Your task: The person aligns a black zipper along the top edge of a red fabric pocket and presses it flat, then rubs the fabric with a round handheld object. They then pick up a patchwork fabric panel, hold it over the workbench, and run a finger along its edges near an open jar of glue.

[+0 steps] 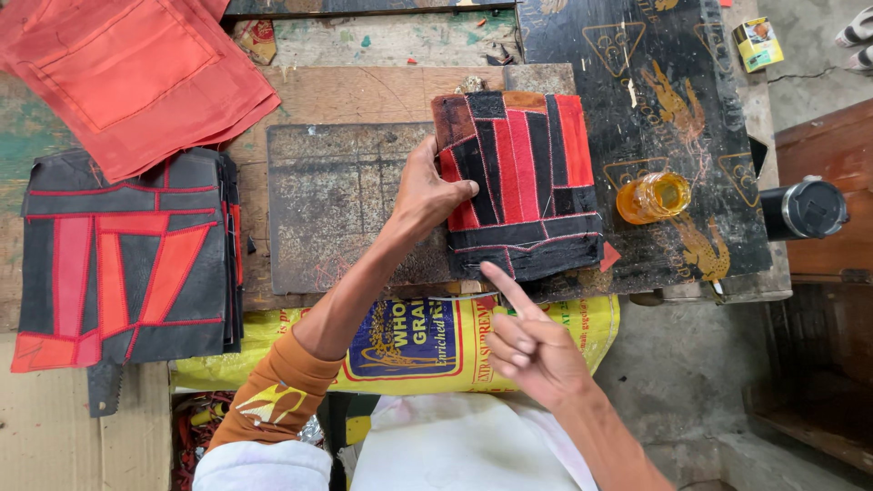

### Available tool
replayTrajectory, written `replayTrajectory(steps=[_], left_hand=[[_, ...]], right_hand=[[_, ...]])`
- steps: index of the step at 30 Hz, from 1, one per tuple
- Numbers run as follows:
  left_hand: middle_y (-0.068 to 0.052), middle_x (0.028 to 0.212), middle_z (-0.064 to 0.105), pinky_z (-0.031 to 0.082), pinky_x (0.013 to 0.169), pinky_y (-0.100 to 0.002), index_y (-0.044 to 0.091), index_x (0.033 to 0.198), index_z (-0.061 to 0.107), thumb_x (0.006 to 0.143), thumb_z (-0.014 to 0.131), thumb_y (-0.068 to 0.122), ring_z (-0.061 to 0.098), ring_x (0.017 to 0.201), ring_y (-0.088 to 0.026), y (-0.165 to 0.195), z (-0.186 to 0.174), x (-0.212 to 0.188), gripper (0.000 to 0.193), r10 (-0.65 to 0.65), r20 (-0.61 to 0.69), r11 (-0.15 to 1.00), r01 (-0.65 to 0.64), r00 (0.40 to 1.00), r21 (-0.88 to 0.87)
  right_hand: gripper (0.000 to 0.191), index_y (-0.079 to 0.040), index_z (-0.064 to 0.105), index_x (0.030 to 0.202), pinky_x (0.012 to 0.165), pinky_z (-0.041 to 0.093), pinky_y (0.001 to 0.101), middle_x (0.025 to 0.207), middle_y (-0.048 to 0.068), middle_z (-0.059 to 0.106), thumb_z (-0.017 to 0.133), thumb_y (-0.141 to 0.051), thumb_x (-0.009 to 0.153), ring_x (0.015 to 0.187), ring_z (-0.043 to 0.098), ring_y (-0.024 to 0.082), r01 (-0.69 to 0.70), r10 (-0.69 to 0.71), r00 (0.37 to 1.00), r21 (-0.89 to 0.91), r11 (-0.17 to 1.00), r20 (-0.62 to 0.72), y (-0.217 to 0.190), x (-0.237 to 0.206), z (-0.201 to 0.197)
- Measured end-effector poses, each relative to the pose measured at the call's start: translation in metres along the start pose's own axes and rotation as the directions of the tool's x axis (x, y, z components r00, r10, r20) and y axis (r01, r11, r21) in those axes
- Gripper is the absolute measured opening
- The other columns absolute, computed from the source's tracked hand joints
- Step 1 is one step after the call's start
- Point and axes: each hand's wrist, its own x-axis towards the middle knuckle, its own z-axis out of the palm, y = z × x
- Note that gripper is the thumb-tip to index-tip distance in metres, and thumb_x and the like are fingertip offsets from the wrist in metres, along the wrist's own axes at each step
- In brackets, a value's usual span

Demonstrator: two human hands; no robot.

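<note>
One folded red-and-black patchwork leather piece (523, 182) sits under our left hand (427, 193), which presses its edge. Our right hand (532, 350) points at it, holding nothing. Many sewn pieces (127, 259) wait far left.

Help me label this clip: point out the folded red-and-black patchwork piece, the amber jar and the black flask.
Folded patchwork piece (532, 182): head view, middle of its striped top face.
Amber jar (653, 197): head view, its glass side.
Black flask (805, 209): head view, its dark lid.
</note>
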Motion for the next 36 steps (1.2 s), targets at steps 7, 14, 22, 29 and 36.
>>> replayTrajectory(steps=[7,14,22,29,36], left_hand=[[-0.009,0.112,0.075,0.059,0.094,-0.032,0.001,0.125,0.062,0.069,0.078,-0.007,0.072,0.101,-0.016,0.001,-0.004,-0.003,0.059,-0.043,0.009,0.999,0.042,0.999,0.012],[-0.007,0.114,0.073,0.058,0.094,-0.032,0.002,0.125,0.060,0.071,0.077,-0.008,0.071,0.102,-0.016,0.004,-0.009,-0.006,0.058,-0.049,0.023,0.999,0.049,0.999,-0.011],[-0.011,0.113,0.073,0.063,0.084,-0.035,0.012,0.147,0.047,0.075,0.071,-0.005,0.073,0.097,-0.019,0.081,-0.024,-0.006,0.078,-0.079,0.091,0.996,0.075,0.993,0.048],[-0.007,0.124,0.070,0.062,0.093,-0.032,0.005,0.142,0.047,0.085,0.066,-0.012,0.071,0.111,-0.017,0.157,-0.001,0.085,0.063,0.359,0.309,0.926,-0.377,0.881,0.000],[-0.007,0.110,0.072,0.062,0.091,-0.033,0.004,0.128,0.058,0.080,0.079,-0.008,0.072,0.101,-0.014,0.151,0.085,0.207,0.053,0.319,0.629,0.905,-0.425,0.709,0.020]], right_hand=[[0.088,-0.027,0.016,0.169,0.053,0.044,0.0247,0.064,-0.003,0.039,0.058,-0.009,0.094,0.057,0.042,0.010,0.011,-0.069,0.988,0.376,0.927,0.140,0.017,-0.006,-0.015],[0.085,-0.019,0.021,0.166,0.049,0.045,0.0274,0.060,-0.002,0.041,0.051,-0.003,0.089,0.054,0.043,0.011,-0.105,0.097,0.994,0.315,0.943,0.043,0.004,-0.035,-0.007],[0.086,-0.002,0.024,0.166,0.082,0.050,0.0277,0.090,0.009,0.062,0.048,0.010,0.085,0.084,0.059,0.015,0.187,-0.941,0.330,-0.982,-0.011,0.073,-0.076,-0.064,-0.038],[0.114,-0.001,0.009,0.163,0.107,0.043,0.0417,0.139,0.019,0.055,0.082,-0.002,0.076,0.129,0.053,0.028,0.015,-0.921,0.319,-0.973,-0.232,0.225,-0.122,0.003,-0.072],[0.113,0.001,0.011,0.162,0.104,0.051,0.0364,0.128,0.015,0.063,0.083,-0.004,0.076,0.114,0.065,0.024,0.175,-0.950,0.273,-0.979,-0.104,0.149,-0.119,0.032,-0.071]])
